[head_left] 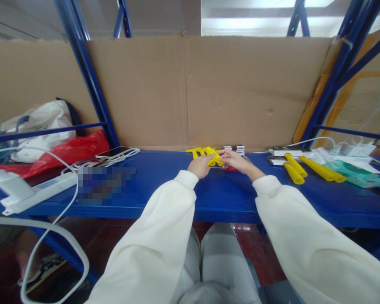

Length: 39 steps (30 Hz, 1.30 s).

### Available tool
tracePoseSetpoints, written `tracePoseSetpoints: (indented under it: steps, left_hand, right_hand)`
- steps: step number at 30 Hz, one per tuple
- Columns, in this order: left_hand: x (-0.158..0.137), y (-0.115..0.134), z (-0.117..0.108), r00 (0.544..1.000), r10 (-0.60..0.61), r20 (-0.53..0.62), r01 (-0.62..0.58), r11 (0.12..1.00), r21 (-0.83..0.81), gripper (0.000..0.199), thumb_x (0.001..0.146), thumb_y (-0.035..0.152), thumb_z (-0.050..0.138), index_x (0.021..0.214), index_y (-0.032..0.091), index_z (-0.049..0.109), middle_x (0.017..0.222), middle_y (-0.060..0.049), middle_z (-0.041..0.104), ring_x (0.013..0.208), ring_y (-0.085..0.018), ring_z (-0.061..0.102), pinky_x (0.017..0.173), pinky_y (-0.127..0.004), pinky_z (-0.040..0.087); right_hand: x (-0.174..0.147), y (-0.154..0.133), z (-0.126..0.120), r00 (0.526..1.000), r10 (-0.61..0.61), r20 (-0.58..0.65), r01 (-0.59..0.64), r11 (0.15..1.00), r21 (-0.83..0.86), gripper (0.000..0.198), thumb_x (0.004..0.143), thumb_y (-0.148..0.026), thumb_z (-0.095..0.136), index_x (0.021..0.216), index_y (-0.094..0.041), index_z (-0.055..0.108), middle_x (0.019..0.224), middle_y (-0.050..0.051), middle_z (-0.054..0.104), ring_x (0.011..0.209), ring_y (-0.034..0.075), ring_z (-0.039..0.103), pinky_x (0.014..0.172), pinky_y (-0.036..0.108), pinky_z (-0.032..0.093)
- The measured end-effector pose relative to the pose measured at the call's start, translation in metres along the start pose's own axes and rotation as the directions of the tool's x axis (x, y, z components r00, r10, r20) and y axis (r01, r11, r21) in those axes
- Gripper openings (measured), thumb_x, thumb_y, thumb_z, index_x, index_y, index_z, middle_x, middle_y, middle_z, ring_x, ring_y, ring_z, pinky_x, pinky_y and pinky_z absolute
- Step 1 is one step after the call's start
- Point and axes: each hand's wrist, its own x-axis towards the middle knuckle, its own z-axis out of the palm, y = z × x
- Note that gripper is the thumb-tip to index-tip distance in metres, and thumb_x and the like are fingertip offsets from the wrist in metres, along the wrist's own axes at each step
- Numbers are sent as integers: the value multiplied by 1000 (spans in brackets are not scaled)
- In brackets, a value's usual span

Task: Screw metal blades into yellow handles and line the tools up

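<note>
Both of my hands meet over the far middle of the blue table (pixel 164 181). Between them is a yellow plastic piece (pixel 214 159), its exact kind too small to make out. My left hand (pixel 199 166) grips its left side with closed fingers. From the right, my right hand (pixel 233 159) pinches the same piece, fingers bent around its edge. More yellow plastic parts (pixel 194 151) lie just behind my left hand. A stack of black-and-white small boxes or strips (pixel 236 148) sits behind my right hand, and something red (pixel 232 169) shows partly beneath it.
Yellow tapered tubes (pixel 319 169) lie at right beside a green plastic packet (pixel 356 173). At left are a phone (pixel 114 152), a white power strip (pixel 41 194) with looping cables, and a red bag (pixel 79 147). A cardboard panel (pixel 190 93) stands behind, between blue posts.
</note>
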Motion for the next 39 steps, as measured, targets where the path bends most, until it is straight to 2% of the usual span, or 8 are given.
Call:
tracePoseSetpoints:
  steps: [4,13,23,26,30,33,35,39]
  left_hand:
    - [0,0,2,1000,16,11,-16,1000,1,62,94,18,57,154,24,42,143,-12,60,127,-26,60,107,-38,48]
    - [0,-1,1,998,43,42,-43,999,-1,62,94,21,57,154,26,42,142,-12,61,126,-26,62,106,-39,48]
    - [0,-1,4,994,54,99,-53,998,-19,64,91,20,62,152,26,45,143,-13,61,129,-28,60,107,-39,47]
    - [0,-1,5,992,65,105,-61,997,-35,66,90,19,63,153,25,44,144,-14,60,131,-27,59,108,-38,46]
    - [0,-2,5,993,68,99,-64,997,-42,66,91,20,62,154,24,43,142,-13,62,129,-26,60,108,-37,46]
    - [0,-1,5,994,62,88,-59,997,-44,66,90,20,62,153,24,43,140,-12,63,128,-26,61,108,-38,47]
    - [0,-1,5,995,57,82,-53,997,-50,65,90,20,62,153,25,43,140,-12,63,128,-26,61,107,-38,47]
    - [1,-1,6,994,79,74,-73,994,-82,64,90,19,62,152,23,46,145,-13,59,131,-26,59,109,-37,46]
  right_hand:
    - [0,1,-3,999,-11,-43,9,998,-61,23,81,-4,57,98,-19,61,62,-6,61,47,8,55,51,21,47]
    - [5,9,-9,997,-77,-18,73,985,-154,19,77,-9,61,93,-18,65,61,-6,59,48,8,50,51,21,44]
    - [14,20,-11,966,-258,-31,232,910,-343,22,71,-13,56,86,-18,71,66,-2,63,60,11,53,59,22,45]
    - [10,15,-10,975,-215,-61,187,933,-308,20,72,-14,56,83,-19,71,65,-2,62,60,11,53,56,21,43]
    - [2,4,-5,996,-78,-38,70,980,-187,21,75,-15,55,83,-19,74,54,-4,56,52,10,50,51,20,41]
    - [-1,-1,-4,1000,-14,-27,11,994,-110,23,74,-11,54,81,-19,75,60,-2,62,54,10,53,54,21,44]
    - [-2,-2,-4,999,-42,-27,39,993,-114,26,70,-6,55,80,-19,76,71,0,68,61,10,57,59,21,48]
    - [2,3,-6,976,-217,-23,204,945,-257,31,66,-3,58,85,-19,77,79,1,72,72,13,61,73,26,52]
